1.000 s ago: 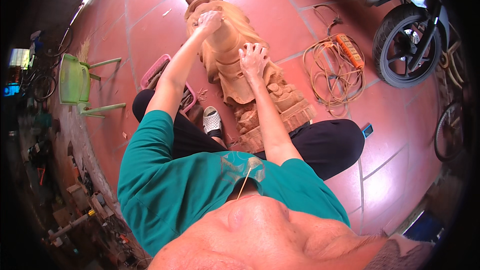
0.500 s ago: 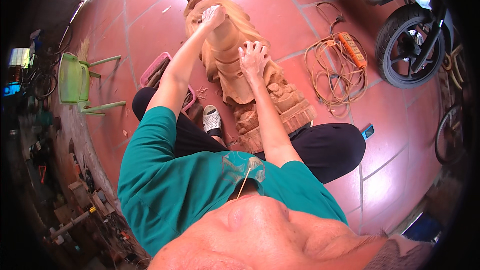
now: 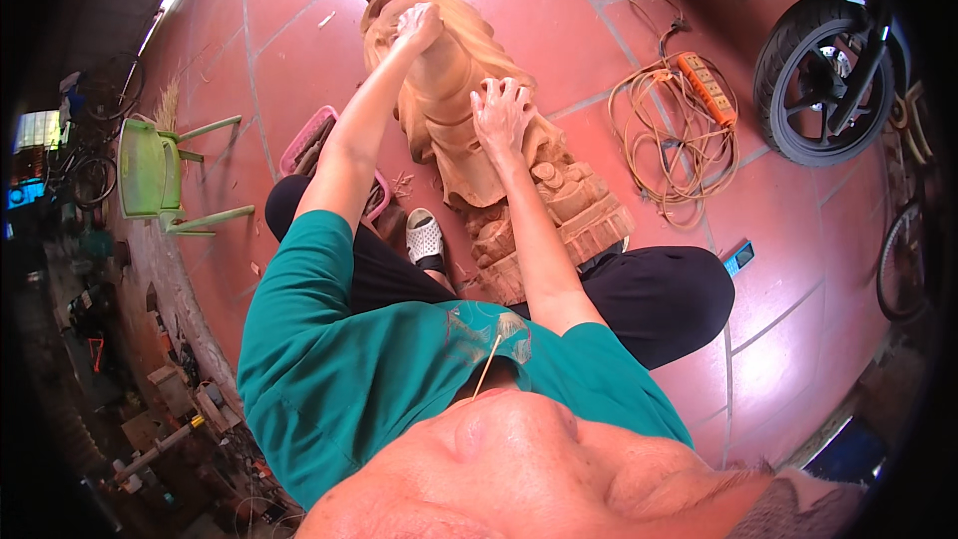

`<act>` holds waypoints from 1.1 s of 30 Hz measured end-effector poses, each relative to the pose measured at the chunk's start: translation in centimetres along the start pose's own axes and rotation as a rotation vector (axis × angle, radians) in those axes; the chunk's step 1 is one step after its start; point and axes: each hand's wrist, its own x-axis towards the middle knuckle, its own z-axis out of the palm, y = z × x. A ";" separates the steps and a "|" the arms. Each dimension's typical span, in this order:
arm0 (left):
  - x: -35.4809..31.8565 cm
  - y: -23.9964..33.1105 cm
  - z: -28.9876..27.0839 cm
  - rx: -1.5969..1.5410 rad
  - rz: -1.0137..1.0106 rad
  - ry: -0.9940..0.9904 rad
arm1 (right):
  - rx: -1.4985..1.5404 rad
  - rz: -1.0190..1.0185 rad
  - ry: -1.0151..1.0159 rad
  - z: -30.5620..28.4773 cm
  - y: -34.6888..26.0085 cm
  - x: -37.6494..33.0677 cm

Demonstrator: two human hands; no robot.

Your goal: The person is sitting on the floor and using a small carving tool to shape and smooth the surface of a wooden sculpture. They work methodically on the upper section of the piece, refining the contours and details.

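A large carved wooden statue (image 3: 444, 115) lies on the floor before me, its narrow end far off and its broad carved base (image 3: 589, 215) near my legs. On its far upper part rests my left hand (image 3: 418, 28), with the fingers curled in. Whatever those fingers may hold is hidden. My right hand (image 3: 502, 118) lies on the statue's middle, its fingers bent and spread apart against the wood, holding nothing that I can see.
Left of the statue is a pink basket (image 3: 311, 140) with long dark tools, partly behind my arm. A green plastic chair (image 3: 150, 168) stands farther left. To the right lie a coiled cable with an orange power strip (image 3: 707, 90), a motorbike wheel (image 3: 826, 80) and a blue phone (image 3: 738, 258).
My left hand has shifted slightly left on the statue, and the whole view has turned a little. My right hand stays at about the same spot on the wood.
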 end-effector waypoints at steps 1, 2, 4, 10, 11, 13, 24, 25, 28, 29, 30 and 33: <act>-0.2 -0.2 0.4 0.062 0.028 0.003 | 0.003 -0.005 -0.001 0.0 -0.1 0.0; -0.1 -0.5 0.5 0.091 0.053 -0.020 | 0.006 -0.013 -0.004 0.1 -0.1 -0.2; 0.8 0.6 -0.9 0.050 0.092 -0.102 | -0.023 0.019 0.005 0.1 0.6 0.1; 0.3 0.5 -2.5 0.076 0.047 -0.073 | -0.006 -0.001 0.019 0.1 0.5 0.2; -0.3 0.4 -2.1 0.101 0.049 -0.057 | -0.003 -0.007 0.022 0.1 0.4 0.1; -0.5 0.9 -1.8 0.126 0.066 -0.059 | -0.027 0.001 0.020 0.2 0.3 0.1; 1.2 2.1 -2.7 0.034 -0.030 -0.144 | -0.055 -0.014 0.047 0.3 0.7 0.1; 0.2 2.0 -1.8 0.066 -0.017 -0.122 | -0.033 -0.005 0.035 0.2 0.4 0.1; -1.0 2.2 -1.0 0.191 0.135 -0.137 | -0.022 0.002 0.003 0.0 0.2 0.1; -0.8 2.2 -1.2 0.184 0.149 -0.161 | -0.026 -0.001 0.003 0.1 0.3 0.2; -0.4 2.4 -1.7 0.145 0.140 -0.192 | -0.035 -0.003 0.006 0.1 0.5 0.3; 0.2 2.2 -3.3 0.027 0.036 -0.202 | -0.033 0.014 0.009 0.1 0.8 0.1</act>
